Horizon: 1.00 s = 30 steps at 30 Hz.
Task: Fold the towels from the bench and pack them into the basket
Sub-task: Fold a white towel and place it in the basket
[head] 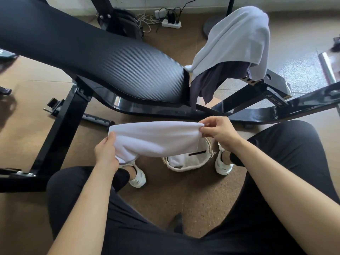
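I hold a white towel (154, 138), folded over lengthwise, in the air between my knees. My left hand (106, 153) grips its left end, and my right hand (219, 132) pinches its right top corner. Directly below the towel a cream woven basket (184, 167) stands on the floor between my feet, with white folded cloth inside; the held towel hides its far part. On the right end of the black bench (110, 70) hang a light grey towel (237, 43) and, under it, a dark grey towel (207, 85).
The bench's black steel frame (60, 129) runs across the floor ahead and to my left. My white shoes (223, 164) flank the basket. A power strip (171, 23) with cables lies on the floor behind the bench. A round stand base (209, 24) sits at the back.
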Available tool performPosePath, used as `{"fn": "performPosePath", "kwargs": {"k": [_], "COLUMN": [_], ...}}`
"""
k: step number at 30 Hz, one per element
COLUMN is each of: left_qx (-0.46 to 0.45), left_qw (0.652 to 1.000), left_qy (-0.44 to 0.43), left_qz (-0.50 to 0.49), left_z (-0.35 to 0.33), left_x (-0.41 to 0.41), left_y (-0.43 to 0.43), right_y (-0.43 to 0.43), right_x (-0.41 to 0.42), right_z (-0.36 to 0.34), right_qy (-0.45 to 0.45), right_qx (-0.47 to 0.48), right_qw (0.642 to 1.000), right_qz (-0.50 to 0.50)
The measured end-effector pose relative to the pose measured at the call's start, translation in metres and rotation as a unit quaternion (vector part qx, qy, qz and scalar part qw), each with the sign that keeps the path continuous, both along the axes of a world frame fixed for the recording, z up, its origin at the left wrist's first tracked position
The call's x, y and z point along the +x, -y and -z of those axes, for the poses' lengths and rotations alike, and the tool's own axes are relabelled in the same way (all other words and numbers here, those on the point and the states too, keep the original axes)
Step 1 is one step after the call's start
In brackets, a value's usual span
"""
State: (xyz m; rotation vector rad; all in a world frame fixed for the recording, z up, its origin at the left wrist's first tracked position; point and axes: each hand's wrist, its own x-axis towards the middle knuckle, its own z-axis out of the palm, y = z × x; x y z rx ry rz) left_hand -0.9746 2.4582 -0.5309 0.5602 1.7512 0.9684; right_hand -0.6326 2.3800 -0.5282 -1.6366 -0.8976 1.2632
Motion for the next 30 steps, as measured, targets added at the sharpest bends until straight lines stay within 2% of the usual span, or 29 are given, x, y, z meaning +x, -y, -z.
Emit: {"fn": "performPosePath", "kwargs": {"k": [3, 7, 11, 13, 15, 18, 22, 30], "left_qx": [0.003, 0.009, 0.071, 0.123, 0.149, 0.158, 0.178, 0.168], "left_qw": [1.0, 0.999, 0.986, 0.958, 0.915, 0.872, 0.869, 0.859], "left_qy": [0.002, -0.005, -0.072, -0.158, -0.249, -0.304, -0.269, -0.205], "left_qz": [0.006, 0.049, 0.136, 0.203, 0.28, 0.349, 0.376, 0.437], "left_z": [-0.002, -0.006, -0.009, -0.01, -0.007, -0.004, -0.006, -0.003], "left_x": [0.002, 0.006, 0.009, 0.011, 0.013, 0.022, 0.042, 0.077], "left_y": [0.002, 0.005, 0.007, 0.009, 0.012, 0.018, 0.03, 0.055], "right_y": [-0.002, -0.003, -0.003, -0.002, -0.001, 0.001, 0.005, 0.016], "right_x": [-0.001, -0.004, -0.003, -0.004, -0.006, -0.014, -0.03, -0.064], "right_z": [0.001, 0.003, 0.005, 0.007, 0.006, 0.002, -0.003, -0.002], "right_qy": [-0.013, -0.009, -0.015, 0.032, 0.102, 0.174, 0.179, 0.084], "right_qx": [0.018, -0.022, -0.057, -0.053, -0.043, -0.02, 0.003, 0.033], "right_qw": [0.999, 0.999, 0.997, 0.996, 0.993, 0.984, 0.984, 0.996], "right_qz": [0.037, 0.029, 0.051, 0.057, 0.037, -0.005, -0.005, 0.005]}}
